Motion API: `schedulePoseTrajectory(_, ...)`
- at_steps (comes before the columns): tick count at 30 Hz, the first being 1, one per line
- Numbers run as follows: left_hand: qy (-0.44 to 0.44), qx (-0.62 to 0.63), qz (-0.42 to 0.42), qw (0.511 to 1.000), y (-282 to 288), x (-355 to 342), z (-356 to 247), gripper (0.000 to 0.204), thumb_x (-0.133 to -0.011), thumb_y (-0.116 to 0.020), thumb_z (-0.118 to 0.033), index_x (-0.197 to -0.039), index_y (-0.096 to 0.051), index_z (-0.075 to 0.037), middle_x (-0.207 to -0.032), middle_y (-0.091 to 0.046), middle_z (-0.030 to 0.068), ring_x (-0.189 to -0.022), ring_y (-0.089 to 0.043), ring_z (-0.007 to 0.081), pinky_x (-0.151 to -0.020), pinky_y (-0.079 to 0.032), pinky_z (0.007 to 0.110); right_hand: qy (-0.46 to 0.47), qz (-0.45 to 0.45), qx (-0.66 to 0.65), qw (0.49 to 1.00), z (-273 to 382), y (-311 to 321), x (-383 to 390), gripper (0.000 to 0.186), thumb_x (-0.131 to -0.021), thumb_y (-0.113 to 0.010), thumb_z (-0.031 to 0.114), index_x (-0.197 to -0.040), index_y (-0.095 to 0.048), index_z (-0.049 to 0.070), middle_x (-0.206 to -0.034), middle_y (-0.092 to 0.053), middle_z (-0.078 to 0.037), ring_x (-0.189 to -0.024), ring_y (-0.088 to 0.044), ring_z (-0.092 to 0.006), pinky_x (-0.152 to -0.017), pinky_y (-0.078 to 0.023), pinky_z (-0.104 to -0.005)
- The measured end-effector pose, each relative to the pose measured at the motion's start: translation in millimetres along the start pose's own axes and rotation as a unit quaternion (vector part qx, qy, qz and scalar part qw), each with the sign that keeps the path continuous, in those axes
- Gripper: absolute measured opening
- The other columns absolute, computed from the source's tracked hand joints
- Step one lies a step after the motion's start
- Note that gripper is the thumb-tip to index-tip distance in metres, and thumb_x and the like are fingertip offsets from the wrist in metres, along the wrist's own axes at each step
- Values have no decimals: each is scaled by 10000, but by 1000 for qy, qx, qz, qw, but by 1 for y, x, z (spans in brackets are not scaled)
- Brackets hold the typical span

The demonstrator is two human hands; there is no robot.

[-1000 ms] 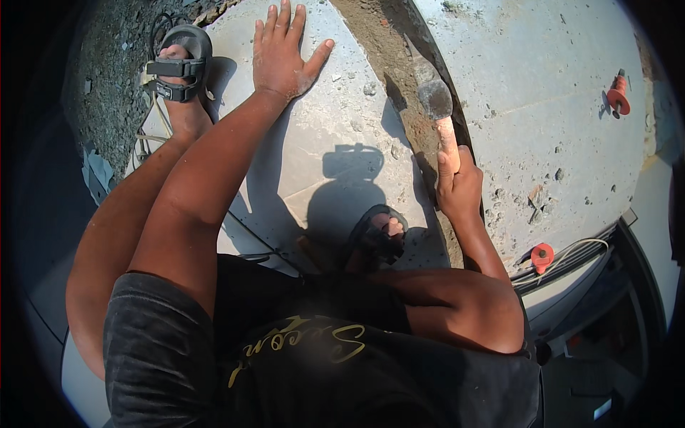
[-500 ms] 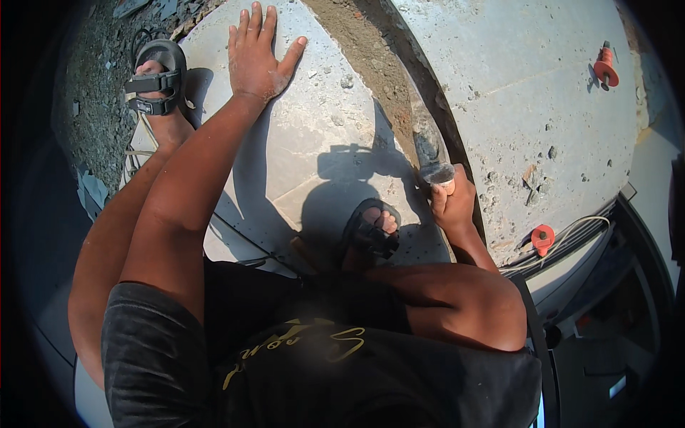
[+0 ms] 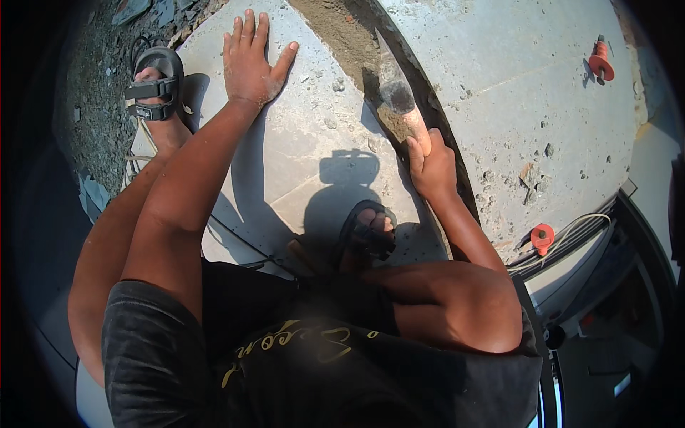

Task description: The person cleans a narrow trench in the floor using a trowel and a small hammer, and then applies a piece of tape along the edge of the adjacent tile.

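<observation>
The two hands are well apart: the left hand [image 3: 250, 71] lies palm-down on the left pale grey slab [image 3: 307, 121], fingers spread and thumb splayed out, holding nothing, while the right hand [image 3: 434, 167] is closed around the pale wooden handle of a hammer-like tool with a dusty grey metal head [image 3: 397, 96]. The landmark is the brown, soil-filled channel [image 3: 335, 36] that curves between two slabs; the tool sits over it, its long axis running away from the right hand, roughly along the channel and leaning a little left, with a tapering end pointing toward the channel's far part. Whether that end touches the soil I cannot tell. The right hand is the nearer one, gripping the tool itself; the left hand is left of the channel, clear of the tool. Also left of the channel are a foot in a black strapped sandal [image 3: 369, 228], near it, and a second foot in a black strapped sandal [image 3: 153, 85], farther off beside dark grey gravel [image 3: 100, 93]. Right of the channel, the right pale grey slab [image 3: 499, 57] bears scattered grey crumbs, a red flanged piece with a dark core [image 3: 601, 60] far from the channel, and a similar red round-flanged piece [image 3: 542, 239] nearer the person, beside a pale looped cable [image 3: 585, 220].
</observation>
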State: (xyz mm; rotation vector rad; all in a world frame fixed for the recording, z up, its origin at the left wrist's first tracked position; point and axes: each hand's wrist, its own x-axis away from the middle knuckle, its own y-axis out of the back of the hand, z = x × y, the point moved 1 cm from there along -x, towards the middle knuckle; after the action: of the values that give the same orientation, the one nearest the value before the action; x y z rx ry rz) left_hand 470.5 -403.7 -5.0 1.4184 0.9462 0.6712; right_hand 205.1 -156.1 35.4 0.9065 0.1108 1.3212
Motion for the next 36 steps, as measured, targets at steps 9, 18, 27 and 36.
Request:
schedulePoseTrajectory(9,7,0,16,1000,4,4,0,815,-949,-547,-584,-1538,-376,-48,-1618,-292,202,-1515,-230,363,-1235,-134,501,44,17,-67,997,48,14,-9,527,-1016,-530,490,-958,-596,-30,-736,-633,-264,-725,-641,-486,-618,-485,-489)
schedulePoseTrajectory(18,6,13,20,1000,4,-3,-7,803,-946,-564,-561,-1524,-392,-30,-1606,-309,218,-1506,-246,381,-1226,-140,522,-93,46,25,994,28,0,-38,550,-1019,-514,507,-908,-593,-27,-700,-613,-285,-728,-637,-499,-620,-476,-505)
schedulePoseTrajectory(27,8,23,27,999,7,-6,-7,800,-949,-561,-552,-1526,-384,-26,-1609,-292,230,-1504,-242,394,-1225,-135,528,-91,100,100,986,2,-11,-47,583,-1004,-506,560,-948,-583,-15,-661,-579,-213,-606,-622,-359,-597,-486,-413)
schedulePoseTrajectory(36,15,13,40,999,7,5,1,811,-947,-563,-553,-1531,-371,-24,-1611,-291,225,-1508,-233,391,-1227,-126,526,82,31,-267,960,50,20,-43,540,-1067,-409,507,-842,-509,27,-641,-479,-49,-552,-467,-163,-530,-401,-352)
